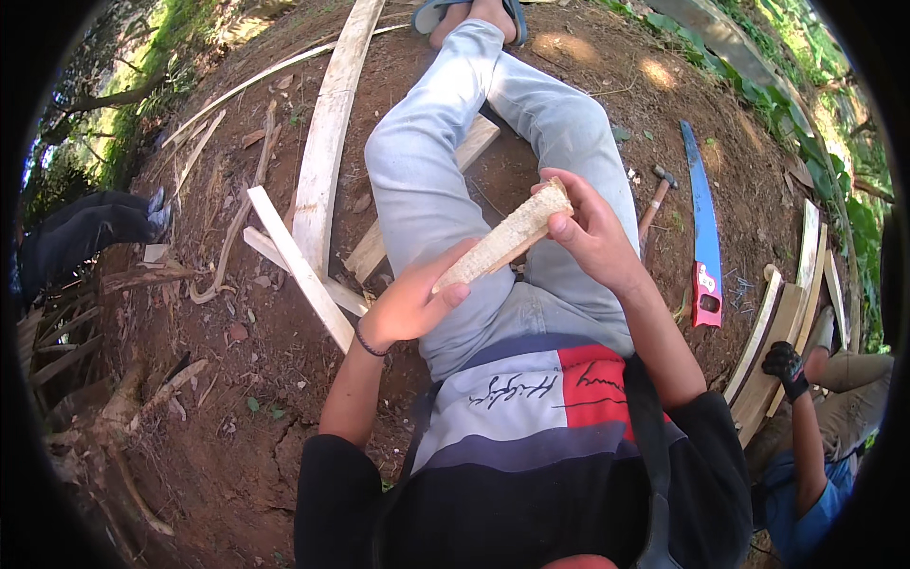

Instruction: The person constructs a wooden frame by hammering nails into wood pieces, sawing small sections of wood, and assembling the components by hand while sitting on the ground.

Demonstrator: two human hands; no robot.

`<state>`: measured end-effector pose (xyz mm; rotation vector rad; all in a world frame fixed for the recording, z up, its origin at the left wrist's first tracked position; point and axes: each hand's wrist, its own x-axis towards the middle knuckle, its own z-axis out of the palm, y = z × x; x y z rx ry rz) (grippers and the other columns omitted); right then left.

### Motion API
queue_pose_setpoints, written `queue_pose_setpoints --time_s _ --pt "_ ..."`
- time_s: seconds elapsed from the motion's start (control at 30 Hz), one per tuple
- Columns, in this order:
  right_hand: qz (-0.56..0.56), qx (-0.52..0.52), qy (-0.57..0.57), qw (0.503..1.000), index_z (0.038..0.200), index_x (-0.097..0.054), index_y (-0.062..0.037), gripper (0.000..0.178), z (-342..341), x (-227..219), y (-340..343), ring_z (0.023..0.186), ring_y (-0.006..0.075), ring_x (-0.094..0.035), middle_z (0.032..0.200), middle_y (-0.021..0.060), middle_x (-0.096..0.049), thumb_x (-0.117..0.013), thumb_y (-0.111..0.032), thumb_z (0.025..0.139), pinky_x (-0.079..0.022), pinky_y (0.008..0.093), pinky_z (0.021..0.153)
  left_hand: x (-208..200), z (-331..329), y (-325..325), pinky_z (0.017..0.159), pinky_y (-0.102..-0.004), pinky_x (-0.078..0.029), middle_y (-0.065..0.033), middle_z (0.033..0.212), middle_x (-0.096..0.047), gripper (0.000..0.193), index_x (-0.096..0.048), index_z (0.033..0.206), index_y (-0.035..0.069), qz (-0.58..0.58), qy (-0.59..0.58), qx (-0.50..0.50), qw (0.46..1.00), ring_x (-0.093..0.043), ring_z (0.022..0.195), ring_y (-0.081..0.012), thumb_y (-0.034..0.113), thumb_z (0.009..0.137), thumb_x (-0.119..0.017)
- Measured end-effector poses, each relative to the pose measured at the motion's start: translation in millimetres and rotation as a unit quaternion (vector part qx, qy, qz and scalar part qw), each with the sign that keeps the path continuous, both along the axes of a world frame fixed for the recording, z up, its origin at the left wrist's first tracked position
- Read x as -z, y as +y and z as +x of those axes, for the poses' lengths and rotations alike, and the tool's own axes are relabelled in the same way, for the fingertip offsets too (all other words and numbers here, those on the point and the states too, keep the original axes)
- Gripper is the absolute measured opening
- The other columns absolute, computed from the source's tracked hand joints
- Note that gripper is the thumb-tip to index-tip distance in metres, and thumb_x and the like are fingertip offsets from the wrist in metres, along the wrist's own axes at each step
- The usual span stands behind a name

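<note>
A seated person holds a short pale wood piece over the lap, left hand cupping its lower end, right hand pinching the upper end at two o'clock. It seems a checking step; any next move needs a firm two-handed grip, and the saw lies on the ground at three o'clock

Long pale wooden planks lie crossed on bare red-brown earth, beside thin strips and scraps. To the right — a blue handsaw with a red handle and a small hammer. Nearby, another person's dark-gloved hand rests on stacked curved boards.
</note>
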<state>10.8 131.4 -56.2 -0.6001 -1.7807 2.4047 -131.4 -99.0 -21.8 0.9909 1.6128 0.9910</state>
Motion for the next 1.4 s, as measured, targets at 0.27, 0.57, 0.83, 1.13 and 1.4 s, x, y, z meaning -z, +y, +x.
queue_pose_setpoints --time_s 0.27,0.57,0.83,1.13,1.4 --pt "-0.047 -0.024 0.024 0.998 0.128 -0.049 0.0075 0.053 -15.7 -32.4 -17.1 0.088 0.0107 -0.062 0.108 0.0082 -0.062 -0.072 -0.018 0.087 -0.051 0.0264 0.077 7.4 0.9 -19.1 0.062 -0.0229 -0.041 -0.0014 0.081 -0.051 0.076 -0.036 0.143 -0.005 -0.028 -0.108 -0.057 0.992 -0.047 0.068 -0.0067 0.053 0.096 -0.051" --pt "0.145 -0.054 0.127 0.980 0.127 -0.049 0.0076 0.060 -20.9 -63.9 -37.4 0.082 0.0206 -0.065 0.100 0.0138 -0.058 -0.077 -0.016 0.080 -0.054 0.0304 0.072 -12.3 -5.4 -17.5 0.103 -0.0374 -0.037 -0.0187 0.132 -0.051 0.084 -0.039 0.140 -0.007 -0.018 -0.192 -0.041 0.980 -0.050 0.122 -0.0260 0.060 0.092 -0.050" --pt "0.170 -0.067 0.155 0.971 0.130 -0.048 0.0046 0.060 -21.3 -73.0 -42.8 0.082 0.0229 -0.064 0.100 0.0143 -0.056 -0.076 -0.017 0.082 -0.051 0.0329 0.074 -34.1 4.4 12.9 0.101 -0.0384 -0.042 -0.0194 0.128 -0.055 0.106 -0.038 0.140 -0.008 0.061 -0.150 -0.138 0.977 -0.054 0.120 -0.0253 0.081 0.082 -0.043" --pt "0.301 0.124 -0.079 0.942 0.122 -0.057 0.0005 0.038 47.5 -6.6 14.1 0.082 0.0254 -0.065 0.103 0.0151 -0.064 -0.065 -0.019 0.090 -0.051 0.0352 0.075 4.4 -8.2 60.6 0.049 -0.0221 -0.040 -0.0003 0.072 -0.052 0.072 -0.054 0.122 0.002 -0.158 -0.103 -0.031 0.981 -0.048 0.058 -0.0057 0.066 0.098 -0.031" --pt "0.365 0.129 -0.510 0.768 0.101 -0.066 -0.0039 0.046 140.3 131.6 84.3 0.097 0.0388 -0.066 0.102 0.0199 -0.069 -0.060 -0.048 0.089 -0.052 0.0486 0.083 26.2 -54.6 54.7 0.067 -0.0273 -0.053 -0.0042 0.094 -0.054 0.060 -0.046 0.130 0.001 -0.067 -0.119 -0.115 0.984 -0.060 0.078 -0.0125 0.046 0.093 -0.061"
